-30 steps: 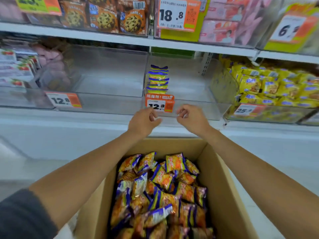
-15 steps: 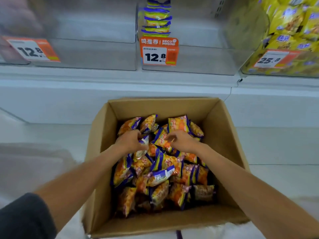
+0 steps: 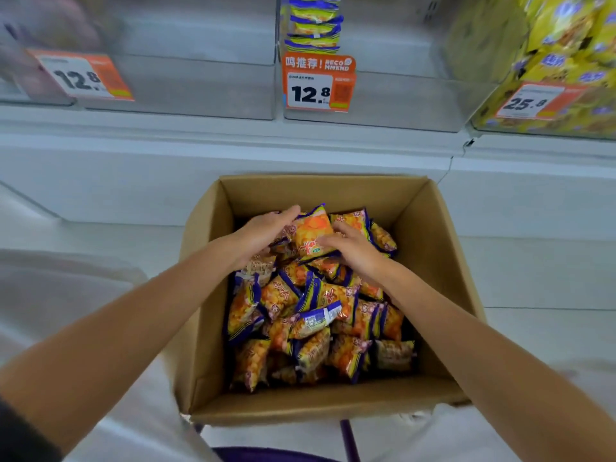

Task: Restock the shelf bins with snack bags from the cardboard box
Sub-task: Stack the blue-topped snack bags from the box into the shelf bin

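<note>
An open cardboard box [image 3: 206,331] sits below me, filled with several orange-and-purple snack bags [image 3: 300,315]. One orange snack bag [image 3: 311,230] is raised at the far end of the pile. My left hand [image 3: 263,233] holds its left edge, fingers curled round it. My right hand [image 3: 351,246] grips its lower right side. Above, a clear shelf bin [image 3: 383,95] with a 12.8 price tag [image 3: 316,83] holds a short stack of the same bags [image 3: 313,23] at its left.
A second clear bin [image 3: 186,85] with a 12.8 tag stands to the left. At the right a bin of yellow bags [image 3: 566,58] carries a 25.8 tag. A white shelf ledge [image 3: 233,138] runs between bins and box.
My hands dropped from the shelf edge into the box, then closed on one orange bag and lifted it at the far end. The camera tilted down.
</note>
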Demonstrator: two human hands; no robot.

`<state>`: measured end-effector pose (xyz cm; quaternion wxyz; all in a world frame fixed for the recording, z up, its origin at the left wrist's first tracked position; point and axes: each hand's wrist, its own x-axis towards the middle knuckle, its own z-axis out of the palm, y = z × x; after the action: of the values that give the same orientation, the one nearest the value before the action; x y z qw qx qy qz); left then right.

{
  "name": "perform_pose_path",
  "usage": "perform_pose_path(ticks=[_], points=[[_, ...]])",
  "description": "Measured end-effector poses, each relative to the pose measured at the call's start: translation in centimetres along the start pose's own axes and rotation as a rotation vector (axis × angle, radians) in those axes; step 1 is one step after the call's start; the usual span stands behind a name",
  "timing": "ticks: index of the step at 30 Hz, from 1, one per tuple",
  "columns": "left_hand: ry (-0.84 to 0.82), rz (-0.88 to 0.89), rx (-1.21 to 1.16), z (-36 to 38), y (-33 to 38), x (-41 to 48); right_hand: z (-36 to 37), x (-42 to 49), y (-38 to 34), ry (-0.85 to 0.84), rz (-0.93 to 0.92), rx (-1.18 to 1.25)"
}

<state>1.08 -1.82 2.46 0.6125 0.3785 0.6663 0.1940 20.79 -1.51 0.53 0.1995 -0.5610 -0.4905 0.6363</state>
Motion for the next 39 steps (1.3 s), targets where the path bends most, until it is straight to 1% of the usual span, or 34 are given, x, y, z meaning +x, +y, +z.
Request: perform_pose_path(ticks=[1,2,4,5,7,9,10,11,14,16,18,20,22,24,25,28,31,33,35,37,39], points=[[-0.036,0.017,0.002,-0.1,-0.3,-0.2,-0.3,-0.3,-0.2,-0.074,0.061,0.158],[-0.083,0.014,-0.045,-0.1,-0.7,-0.2,-0.5,-0.5,-0.4,-0.141,0.083,0.251],[-0.119,-0.015,-0.207,0.5,-1.2,-0.4,-1.1,-0.7,-0.4,-0.219,0.073,0.248],[-0.097,-0.017,-0.249,0.8,-1.5,-0.4,-1.4,-0.8,-0.2,-0.205,0.061,0.194],[-0.013,-0.026,-0.239,0.9,-2.1,-0.1,-2.4,-0.6,0.7,-0.109,0.075,0.026],[0.038,-0.078,-0.228,0.9,-3.0,0.4,-3.6,-0.4,2.1,-0.01,0.099,-0.315],[0.05,-0.108,-0.225,0.9,-3.6,0.7,-4.2,-0.2,3.1,-0.004,0.124,-0.487],[0.059,-0.127,-0.217,0.8,-4.0,0.9,-4.6,-0.1,4.1,-0.032,0.165,-0.598],[0.061,-0.152,-0.201,0.7,-4.8,1.2,-4.2,0.0,6.8,-0.18,0.31,-0.685],[0.051,-0.168,-0.224,0.5,-5.1,1.4,-3.7,0.2,8.0,-0.21,0.301,-0.727],[0.052,-0.175,-0.252,0.2,-5.1,1.3,-3.8,0.3,7.8,-0.16,0.229,-0.694],[0.068,-0.16,-0.288,-0.2,-5.1,1.5,-4.8,0.6,6.1,-0.048,0.144,-0.569],[0.102,-0.133,-0.294,-0.6,-4.8,1.4,-5.9,0.7,3.2,0.07,0.051,-0.283],[0.132,-0.094,-0.269,-0.8,-4.3,1.3,-6.6,0.5,0.3,0.057,0.025,0.007],[0.122,-0.076,-0.262,-0.9,-3.8,1.2,-6.6,0.3,-1.0,0.017,0.018,0.069],[0.021,-0.049,-0.277,-0.8,-1.8,0.2,-5.6,-0.4,-3.4,-0.124,-0.021,-0.016],[-0.109,-0.037,-0.319,-0.9,0.4,-1.0,-4.1,-0.8,-4.1,-0.142,-0.045,-0.066],[-0.154,0.024,-0.325,-0.9,1.4,-1.7,-3.8,-0.7,-4.4,-0.129,-0.073,-0.065],[-0.1,0.107,-0.252,-0.9,2.2,-2.2,-3.8,-0.9,-5.2,-0.116,-0.111,-0.096],[-0.016,0.196,-0.138,-1.0,3.2,-2.4,-3.9,-1.2,-6.6,-0.098,-0.16,-0.212],[0.022,0.254,-0.085,-1.4,4.5,-2.7,-3.9,-1.7,-8.4,-0.1,-0.206,-0.328]])
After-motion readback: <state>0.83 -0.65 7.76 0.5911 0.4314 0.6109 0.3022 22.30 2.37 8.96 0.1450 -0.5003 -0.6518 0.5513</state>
